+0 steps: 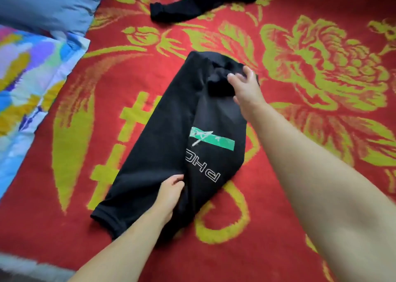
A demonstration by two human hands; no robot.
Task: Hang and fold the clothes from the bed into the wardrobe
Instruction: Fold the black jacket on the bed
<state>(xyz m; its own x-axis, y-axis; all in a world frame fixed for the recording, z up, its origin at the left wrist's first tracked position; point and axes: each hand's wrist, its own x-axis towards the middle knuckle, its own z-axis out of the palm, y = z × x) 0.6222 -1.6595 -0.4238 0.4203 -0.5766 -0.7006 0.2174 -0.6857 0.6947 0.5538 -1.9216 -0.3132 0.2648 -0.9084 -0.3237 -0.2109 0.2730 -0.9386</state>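
We are partway through folding a black T-shirt [171, 144], which lies at the centre of the frame on the red and yellow blanket [300, 56], one side already turned inward lengthwise. Our left hand [171, 192], lower centre, pinches the folded edge with curled fingers; our right hand [246, 86], upper centre, presses with loosely spread fingers on the bunched sleeve near the collar and seems to grip nothing. Another black garment [192, 5] waits at the top of the frame, untouched. The wardrobe is out of view, so nothing appears put away yet, as far as we can judge.
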